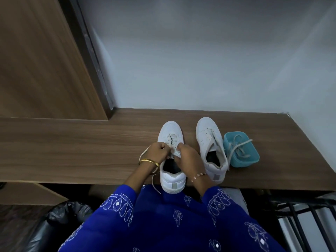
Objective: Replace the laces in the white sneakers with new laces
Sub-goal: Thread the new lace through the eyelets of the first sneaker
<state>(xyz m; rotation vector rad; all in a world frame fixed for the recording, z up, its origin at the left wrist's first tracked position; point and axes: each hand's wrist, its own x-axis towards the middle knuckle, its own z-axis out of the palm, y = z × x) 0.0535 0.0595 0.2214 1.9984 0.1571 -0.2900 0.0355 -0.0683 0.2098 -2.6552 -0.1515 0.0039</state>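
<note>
Nearest us, our left sneaker stands at the wooden shelf's front edge, heel toward us, toe toward the wall. Our left hand and right hand pinch its lace over the tongue. Beside it the second sneaker lies parallel, touching a blue tub.

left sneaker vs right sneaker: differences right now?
The left sneaker has a lace in its lower eyelets, and both hands work at it; the right sneaker shows bare eyelets and sits untouched. The left one's heel overhangs the table edge; the right's does not. Both are white, toes pointing away.
</note>
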